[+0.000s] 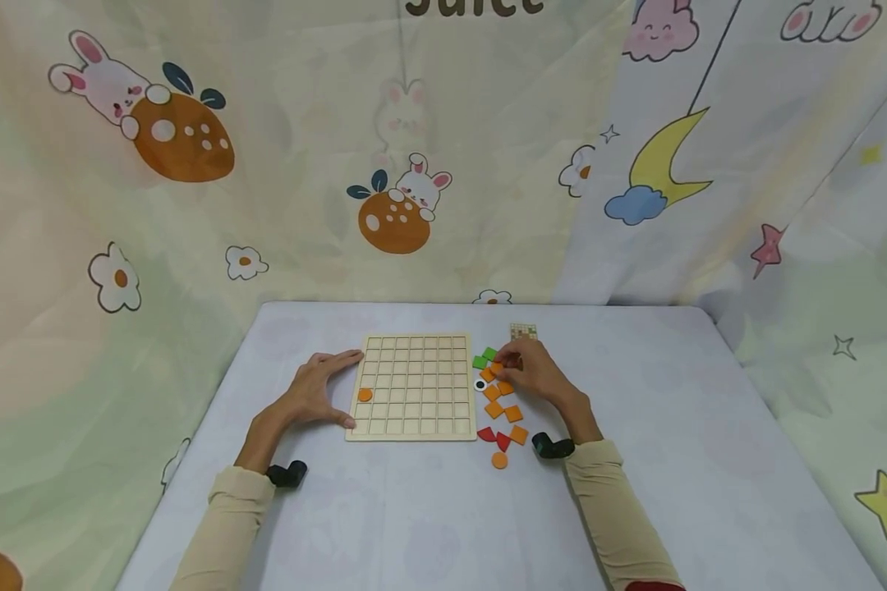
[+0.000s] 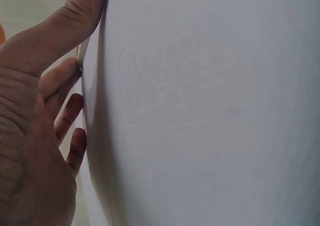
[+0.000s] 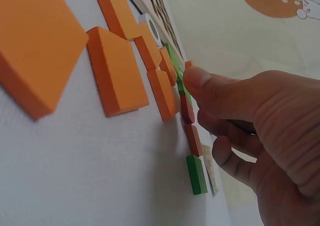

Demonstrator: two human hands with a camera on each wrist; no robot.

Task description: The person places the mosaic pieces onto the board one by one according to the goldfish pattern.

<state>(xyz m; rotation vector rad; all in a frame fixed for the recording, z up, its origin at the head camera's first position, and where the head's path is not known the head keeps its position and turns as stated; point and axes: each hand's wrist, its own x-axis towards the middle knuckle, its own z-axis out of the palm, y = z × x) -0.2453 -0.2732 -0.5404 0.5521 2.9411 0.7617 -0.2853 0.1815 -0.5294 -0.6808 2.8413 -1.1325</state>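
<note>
The board (image 1: 414, 437) lies flat on the table (image 1: 384, 525), with one orange disc (image 1: 365, 395) in its leftmost column. The left hand (image 1: 314, 391) grips nothing: its fingers are spread along the left edge, thumb at the near corner and fingertips towards the far one. The right hand (image 1: 538, 373) is over the loose pieces at right, thumb and index finger pinched on what looks like an orange piece (image 3: 188, 64); little of it shows, so its shape is unclear.

Just right of the board lie orange tiles (image 1: 513, 414), green tiles (image 1: 480, 362), an eye disc (image 1: 480, 384), red pieces (image 1: 485, 434) and, nearest, a second orange disc (image 1: 499, 460). The card (image 1: 523, 331) is on the far side, partly behind the right hand.

The likeliest trouble is crowding: the pieces sit so close together that lifting one could nudge its neighbours. With only the fingertips on it, a small piece could twist or drop out. The right wrist camera (image 1: 553, 446) hangs beside the near tiles and could sweep them aside if the forearm swung left. The left hand only borders the board on one side, so a push there might slide it right into the pieces, and a jolt could unseat the placed disc.
</note>
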